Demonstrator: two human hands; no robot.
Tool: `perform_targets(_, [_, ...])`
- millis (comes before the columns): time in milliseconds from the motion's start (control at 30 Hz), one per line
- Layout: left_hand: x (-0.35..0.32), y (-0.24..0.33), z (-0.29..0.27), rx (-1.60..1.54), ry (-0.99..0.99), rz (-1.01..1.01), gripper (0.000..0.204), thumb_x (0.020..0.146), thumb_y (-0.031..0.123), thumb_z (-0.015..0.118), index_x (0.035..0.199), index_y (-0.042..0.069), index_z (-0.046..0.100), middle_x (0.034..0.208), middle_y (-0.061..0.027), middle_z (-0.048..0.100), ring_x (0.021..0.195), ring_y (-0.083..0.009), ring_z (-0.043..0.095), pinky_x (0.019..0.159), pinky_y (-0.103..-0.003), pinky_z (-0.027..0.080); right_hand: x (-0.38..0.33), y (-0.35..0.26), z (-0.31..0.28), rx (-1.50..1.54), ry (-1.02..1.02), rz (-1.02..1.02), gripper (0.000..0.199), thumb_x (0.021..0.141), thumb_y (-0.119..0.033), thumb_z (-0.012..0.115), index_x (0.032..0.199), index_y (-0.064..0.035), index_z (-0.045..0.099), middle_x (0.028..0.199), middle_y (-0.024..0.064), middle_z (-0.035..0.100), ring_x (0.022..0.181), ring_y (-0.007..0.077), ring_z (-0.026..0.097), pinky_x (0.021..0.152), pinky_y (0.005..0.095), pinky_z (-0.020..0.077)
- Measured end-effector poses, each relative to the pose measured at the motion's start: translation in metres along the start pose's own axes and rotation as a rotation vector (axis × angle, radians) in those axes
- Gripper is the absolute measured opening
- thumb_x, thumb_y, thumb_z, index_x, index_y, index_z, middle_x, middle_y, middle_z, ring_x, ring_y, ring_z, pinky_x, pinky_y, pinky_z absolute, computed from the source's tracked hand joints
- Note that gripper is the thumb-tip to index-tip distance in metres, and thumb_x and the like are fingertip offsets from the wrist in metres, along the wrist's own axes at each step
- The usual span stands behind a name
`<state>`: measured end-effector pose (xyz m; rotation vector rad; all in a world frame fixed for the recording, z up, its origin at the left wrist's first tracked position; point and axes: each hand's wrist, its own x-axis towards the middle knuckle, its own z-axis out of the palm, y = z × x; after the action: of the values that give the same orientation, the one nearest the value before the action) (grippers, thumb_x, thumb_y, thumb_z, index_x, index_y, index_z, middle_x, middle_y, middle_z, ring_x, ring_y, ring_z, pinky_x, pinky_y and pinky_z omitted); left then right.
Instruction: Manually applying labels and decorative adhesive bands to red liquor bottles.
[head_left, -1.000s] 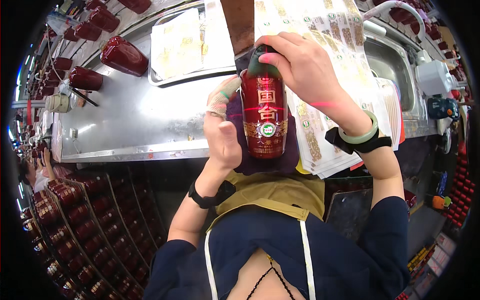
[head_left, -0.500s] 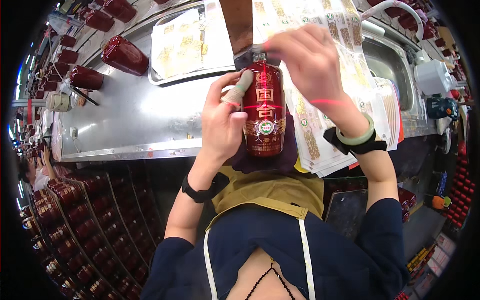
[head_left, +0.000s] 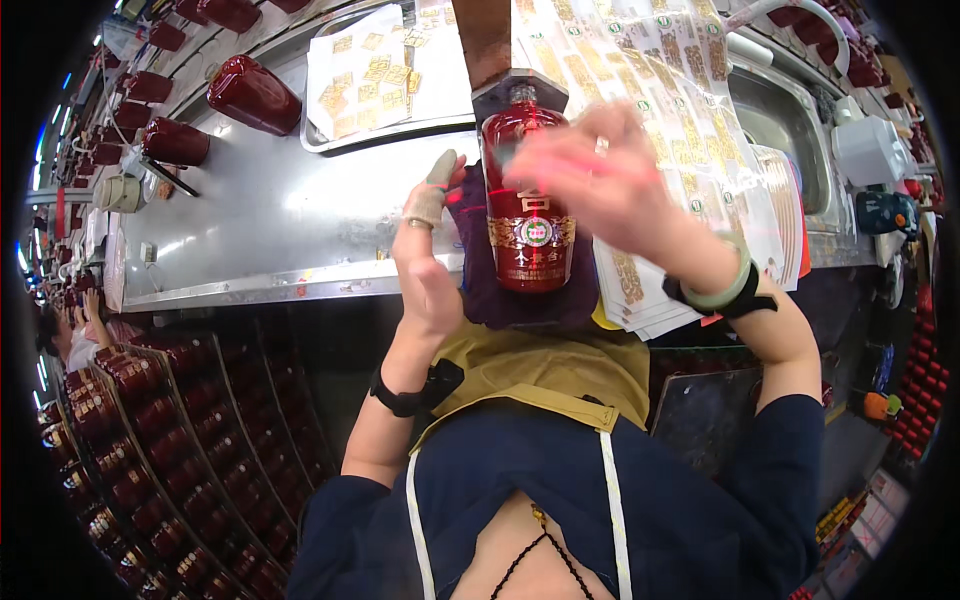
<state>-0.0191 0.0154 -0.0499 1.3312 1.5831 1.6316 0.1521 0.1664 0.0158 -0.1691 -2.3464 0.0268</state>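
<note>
Your left hand (head_left: 432, 262) rests open against the left side of the red bottle (head_left: 528, 205), fingers extended, one fingertip capped with a sleeve. Your right hand (head_left: 590, 180) hovers over the bottle's upper front, blurred; you cannot tell whether it grips anything. The bottle stands upright on a dark purple cloth (head_left: 500, 300) at the near edge of the steel table (head_left: 270, 220). Label sheets (head_left: 680, 110) lie just right of it; a tray (head_left: 370, 75) of labels sits behind.

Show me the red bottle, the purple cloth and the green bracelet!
Red bottle (head_left: 528, 235): head view, on its front label.
Purple cloth (head_left: 480, 290): head view, left part beside the bottle.
Green bracelet (head_left: 722, 290): head view, band on the right wrist.
</note>
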Motion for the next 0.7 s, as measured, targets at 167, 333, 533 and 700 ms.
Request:
perform_targets(167, [-0.033,0.001,0.01,0.024,-0.175,0.206,0.146,0.061,0.073,0.088,0.163,-0.003,0.015,0.163,-0.0248,0.031,0.144,-0.0374,0.04,0.119,-0.048,0.032,-0.037,-0.031,-0.003,0.329,-0.133,0.009,0.024,0.078,-0.017,0.082,0.101,-0.0132,0.078,0.091,-0.002,0.074,0.073,0.0172,0.059,0.07,0.0301,0.0482])
perform_targets(333, [-0.043,-0.004,0.028,0.317,-0.026,0.169,0.107,0.068,0.009,0.094,0.157,-0.005,0.035,0.153,-0.0236,0.048,0.132,-0.0368,0.053,0.112,-0.043,0.042,-0.041,-0.021,-0.002,0.057,0.094,0.342,0.017,0.078,-0.012,0.076,0.095,-0.0156,0.076,0.095,-0.0008,0.075,0.081,0.0177,0.061,0.078,0.0344,0.0469])
perform_targets(533, [-0.039,-0.007,0.02,0.334,-0.054,0.213,0.1,0.07,0.001,0.089,0.156,-0.006,0.037,0.146,-0.0245,0.057,0.128,-0.0409,0.059,0.108,-0.043,0.048,-0.044,-0.039,-0.007,0.218,0.045,0.316,0.021,0.076,-0.011,0.081,0.097,-0.0147,0.077,0.094,-0.002,0.076,0.077,0.0173,0.061,0.076,0.0334,0.05])
perform_targets(700, [-0.041,0.0,0.025,0.391,-0.013,0.197,0.108,0.068,0.012,0.094,0.156,-0.006,0.034,0.149,-0.0229,0.051,0.136,-0.0381,0.05,0.116,-0.045,0.038,-0.052,-0.038,-0.002,0.19,0.077,0.103,0.025,0.076,-0.006,0.074,0.1,-0.0148,0.078,0.097,-0.0012,0.077,0.078,0.0162,0.062,0.075,0.0304,0.0453])
